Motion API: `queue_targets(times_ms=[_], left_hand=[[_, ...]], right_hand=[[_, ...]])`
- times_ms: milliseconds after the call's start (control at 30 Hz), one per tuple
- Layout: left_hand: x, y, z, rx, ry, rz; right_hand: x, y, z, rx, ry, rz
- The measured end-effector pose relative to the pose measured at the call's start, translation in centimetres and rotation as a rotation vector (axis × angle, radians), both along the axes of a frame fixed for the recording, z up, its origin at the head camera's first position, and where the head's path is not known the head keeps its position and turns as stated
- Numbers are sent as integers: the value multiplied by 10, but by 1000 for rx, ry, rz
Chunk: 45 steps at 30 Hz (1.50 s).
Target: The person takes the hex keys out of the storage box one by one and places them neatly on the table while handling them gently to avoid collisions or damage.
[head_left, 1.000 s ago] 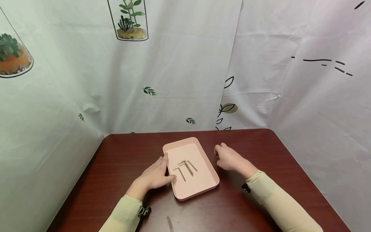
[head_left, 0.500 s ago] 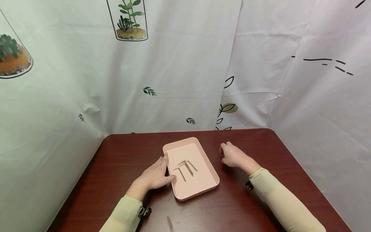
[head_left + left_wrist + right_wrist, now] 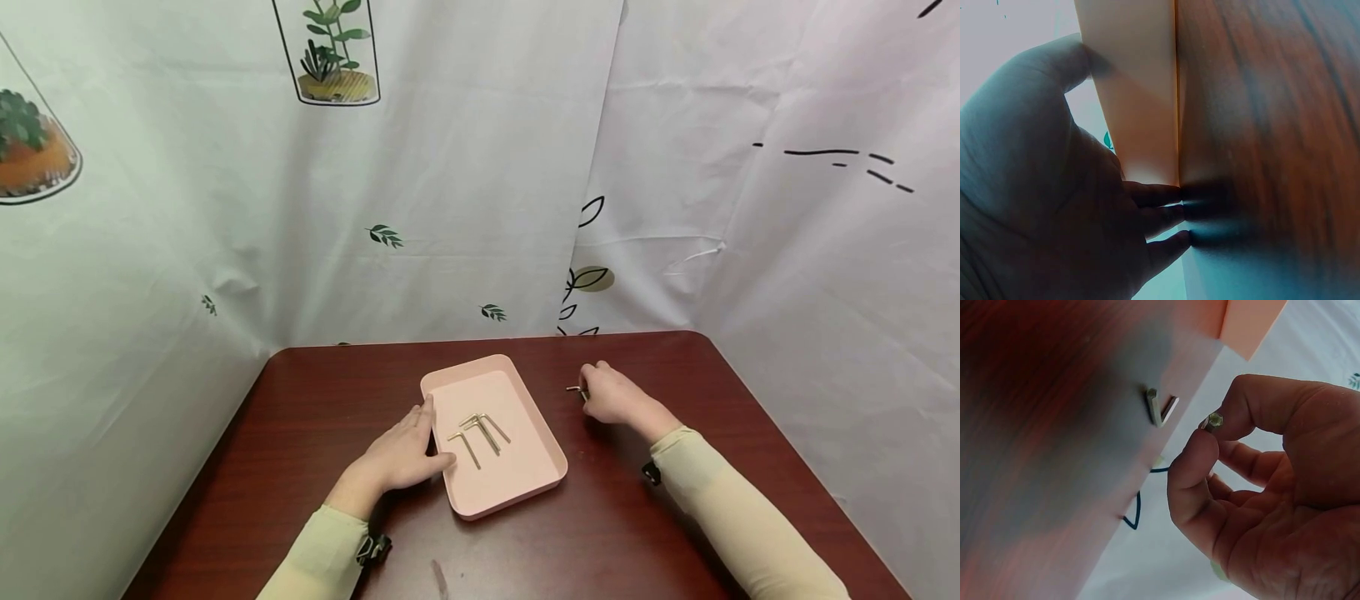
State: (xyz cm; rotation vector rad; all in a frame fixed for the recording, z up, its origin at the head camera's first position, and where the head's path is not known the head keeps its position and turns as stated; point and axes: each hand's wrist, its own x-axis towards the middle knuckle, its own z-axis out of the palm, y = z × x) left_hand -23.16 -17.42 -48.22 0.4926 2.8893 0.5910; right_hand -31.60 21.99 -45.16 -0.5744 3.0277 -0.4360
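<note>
In the head view my left hand [image 3: 401,448] rests against the left side of a pink tray [image 3: 525,483], fingers extended along the outer wall and thumb over the rim. Several brass-coloured hex keys [image 3: 480,433] lie inside the tray. To the right of the tray is my right hand [image 3: 618,396], thumb and finger pinching a hex key [image 3: 1213,421] whose end points toward the right wrist camera. Another, L-shaped hex key [image 3: 1155,411] lies on the table in that view, apart from the fingers. Most of the pinched key is hidden by the fingers.
A dark red wooden table [image 3: 345,383] carries everything. White printed curtains [image 3: 480,167] rise behind it and along both sides. A smear [image 3: 439,577] marks the table near its front.
My right hand has moved a little to the right, away from the tray, and a hex key now shows at its fingertips in the head view. The left hand and tray have stayed put.
</note>
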Motion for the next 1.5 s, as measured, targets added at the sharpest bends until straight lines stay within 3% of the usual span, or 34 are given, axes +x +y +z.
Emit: queue_targets(times_ms=[200,233,267,367,500,600,667,900,1267,1500], left_hand=[[0,0,1,2,1,0],[0,0,1,3,0,1],[0,0,0,2,-1,1],[0,0,0,0,-2,1],[-1,0,-1,-4,-1,2],[-2,0,-2,-7,-4,6],[-2,0,-2,-9,-3,5],[-1,0,0,1,-11,2],[0,0,1,7,-3,-10],[0,0,2,10,-2,-3]], right_hand=[[-6,7,-3,-8,-20,-10],[-14,14,-14,-24,1,10],[-16,15,-15,-27,-2,8],[-48,34,-55,-23,35,7],[-70,48,-85,0,72,14],[-69,50,-84,4,76,15],[-81,55,-96,7,84,-3],[-91,60,-102,17,87,9],[-87,58,-89,19,1,-23],[-91,58,-93,20,14,-21]])
